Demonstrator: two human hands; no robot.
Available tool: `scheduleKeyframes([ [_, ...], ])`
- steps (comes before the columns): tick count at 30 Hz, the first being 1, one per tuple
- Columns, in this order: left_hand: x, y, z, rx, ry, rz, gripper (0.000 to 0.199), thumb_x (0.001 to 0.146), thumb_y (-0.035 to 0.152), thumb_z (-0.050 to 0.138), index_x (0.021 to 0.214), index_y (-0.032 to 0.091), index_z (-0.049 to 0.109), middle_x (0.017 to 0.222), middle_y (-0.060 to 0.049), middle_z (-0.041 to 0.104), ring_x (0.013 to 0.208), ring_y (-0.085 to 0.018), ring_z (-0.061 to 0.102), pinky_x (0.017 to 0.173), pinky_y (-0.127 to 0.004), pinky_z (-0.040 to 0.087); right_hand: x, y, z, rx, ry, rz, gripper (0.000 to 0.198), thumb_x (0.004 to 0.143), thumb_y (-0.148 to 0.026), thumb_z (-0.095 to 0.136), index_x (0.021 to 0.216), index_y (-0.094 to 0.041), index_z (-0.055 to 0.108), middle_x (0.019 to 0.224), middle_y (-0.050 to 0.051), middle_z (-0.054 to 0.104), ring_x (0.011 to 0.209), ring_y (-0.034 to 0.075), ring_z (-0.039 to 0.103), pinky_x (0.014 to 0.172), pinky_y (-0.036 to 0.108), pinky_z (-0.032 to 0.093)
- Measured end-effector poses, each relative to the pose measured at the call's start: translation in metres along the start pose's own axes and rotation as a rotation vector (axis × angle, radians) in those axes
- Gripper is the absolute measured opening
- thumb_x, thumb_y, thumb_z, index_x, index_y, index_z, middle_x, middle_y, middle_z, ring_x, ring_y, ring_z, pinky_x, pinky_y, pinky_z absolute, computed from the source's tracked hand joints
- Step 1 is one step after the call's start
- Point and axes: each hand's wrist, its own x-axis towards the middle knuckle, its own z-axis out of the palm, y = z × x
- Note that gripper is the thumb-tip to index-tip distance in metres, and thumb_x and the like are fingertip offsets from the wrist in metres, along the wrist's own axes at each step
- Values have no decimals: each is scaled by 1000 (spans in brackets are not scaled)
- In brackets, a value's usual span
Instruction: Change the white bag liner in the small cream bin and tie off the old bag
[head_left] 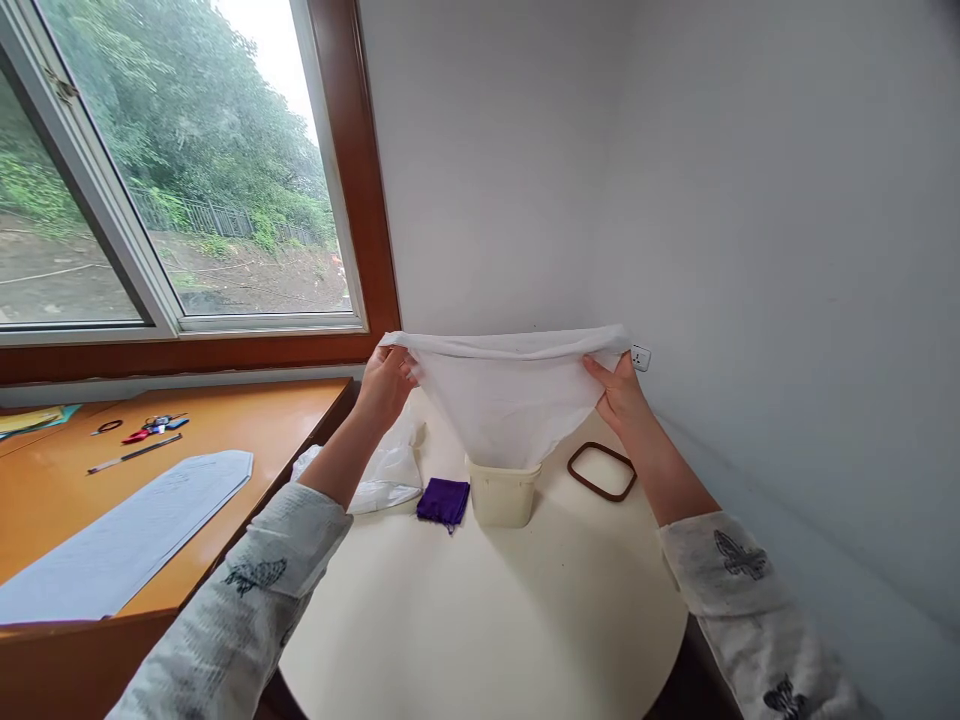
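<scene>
A thin white plastic bag (517,400) is stretched wide between my two hands, its lower end reaching down into a cream bin (504,498). My left hand (386,380) grips the bag's upper left corner. At the upper right corner, my right hand (616,388) pinches the edge with the thumb on the near side. The bin stands upright on a round cream table (480,610). To its right lies a brown rounded rectangular ring (602,472), and just left of it a folded purple cloth pouch (443,501).
More crumpled white plastic (386,475) lies behind the pouch, at left. An orange wooden desk (277,420) adjoins the table, bearing paper sheets (142,530), a pen (135,453), scissors (142,432) and a dark ring (109,426). A wall socket (640,358) is at the back right.
</scene>
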Motion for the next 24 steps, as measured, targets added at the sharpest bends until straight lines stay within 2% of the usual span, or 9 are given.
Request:
scheduleKeyframes([
  [4,5,-1,1,81,43,32,39,63,29,75,91,23,48,81,4,59,67,-9,60,67,-23,49,8,3,-3,-41,47,-1,57,62,-21,73,111,-35,48,112,-3,59,98,15,58,89,35,48],
  [7,9,-3,1,151,73,37,48,59,27,77,97,24,47,83,2,61,72,-12,61,69,-25,49,16,4,-3,-73,138,-4,49,61,-20,71,105,-30,52,99,-3,62,87,14,59,79,32,51],
  [11,15,-7,0,217,107,29,52,58,26,78,99,24,46,78,2,60,73,-14,62,69,-28,50,27,4,-3,-51,218,20,34,60,-21,69,91,-26,56,81,-5,61,71,11,58,67,27,50],
  [15,19,-6,0,260,146,4,56,58,27,78,103,25,44,80,0,60,72,-15,60,67,-30,50,38,-1,-1,-34,246,12,23,61,-30,69,78,-23,55,75,-4,58,68,11,55,60,24,48],
  [20,28,0,4,296,173,6,56,59,34,77,104,24,44,90,-3,58,75,-16,60,66,-32,50,50,-14,6,-54,273,72,25,63,-41,66,73,-22,52,74,-3,54,67,12,53,52,23,45],
  [24,35,5,10,318,146,-1,47,61,38,75,96,23,47,94,-3,57,77,-16,59,68,-33,50,58,-26,16,-79,220,145,32,63,-51,64,74,-24,51,77,-2,54,68,13,54,53,26,45],
])
